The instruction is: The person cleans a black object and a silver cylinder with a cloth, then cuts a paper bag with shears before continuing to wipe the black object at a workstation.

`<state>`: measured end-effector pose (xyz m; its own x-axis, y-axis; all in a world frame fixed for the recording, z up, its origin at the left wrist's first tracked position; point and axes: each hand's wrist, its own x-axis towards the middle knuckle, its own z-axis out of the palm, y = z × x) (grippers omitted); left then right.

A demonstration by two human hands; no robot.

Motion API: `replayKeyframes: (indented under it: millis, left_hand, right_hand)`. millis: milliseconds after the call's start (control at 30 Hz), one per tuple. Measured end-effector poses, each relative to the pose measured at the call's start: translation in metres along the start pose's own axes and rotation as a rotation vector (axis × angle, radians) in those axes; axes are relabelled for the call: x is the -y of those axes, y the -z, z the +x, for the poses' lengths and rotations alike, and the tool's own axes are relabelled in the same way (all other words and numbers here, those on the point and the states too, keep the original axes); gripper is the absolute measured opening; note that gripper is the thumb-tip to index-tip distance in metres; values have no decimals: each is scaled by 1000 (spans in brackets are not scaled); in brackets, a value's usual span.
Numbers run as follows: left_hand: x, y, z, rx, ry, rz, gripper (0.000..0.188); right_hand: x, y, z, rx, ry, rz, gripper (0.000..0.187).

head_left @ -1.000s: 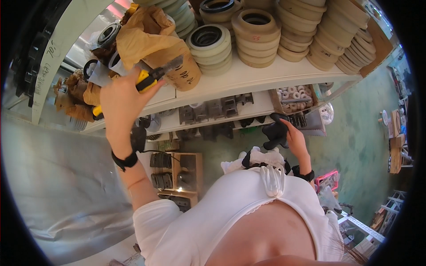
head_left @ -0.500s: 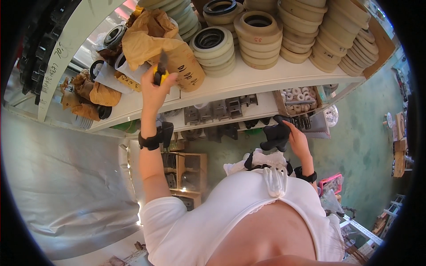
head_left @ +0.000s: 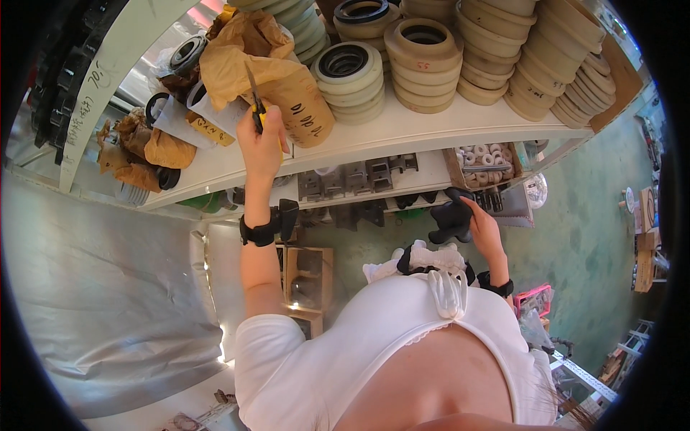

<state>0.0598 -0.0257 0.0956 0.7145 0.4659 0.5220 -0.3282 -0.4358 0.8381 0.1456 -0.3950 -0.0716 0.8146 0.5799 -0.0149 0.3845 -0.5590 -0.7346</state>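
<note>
My left hand (head_left: 261,142) is closed round a pair of scissors (head_left: 256,100) with yellow and black handles, its pointed blades upward. The blades are in front of a brown paper wrapping (head_left: 305,108) that has dark handwriting and a crumpled, open top. Lower and to the right, my right hand (head_left: 485,228) grips a black, lobed object (head_left: 453,215); its exact kind cannot be made out. This object is below the front edge of the upper shelf, in front of the lower one.
On the white upper shelf (head_left: 374,136) stand stacks of cream rings (head_left: 424,68). Paper-wrapped parts (head_left: 169,149) lie at its left end. The lower shelf bears grey metal brackets (head_left: 356,176) and a box of small white rings (head_left: 485,158). A silver sheet (head_left: 108,302) hangs at the left.
My left hand has shifted slightly right and down, and the scissors have turned so their blades look longer and thinner. My right hand keeps the black object, which has tilted and moved slightly right.
</note>
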Motion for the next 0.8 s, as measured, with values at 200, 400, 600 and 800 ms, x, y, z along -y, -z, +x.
replayKeyframes:
  millis: [200, 400, 600, 800]
  left_hand:
    - [1, 2, -6, -44, 43, 71, 37]
    - [14, 6, -12, -79, 121, 113, 37]
    - [20, 7, -24, -82, 143, 125, 32]
    - [19, 9, -23, -15, -78, 176, 33]
  right_hand:
    - [0, -2, 0, 11, -6, -13, 42]
    - [-2, -4, 0, -7, 33, -5, 43]
    - [0, -4, -1, 0, 8, -3, 43]
    - [0, -5, -3, 4, -5, 8, 43]
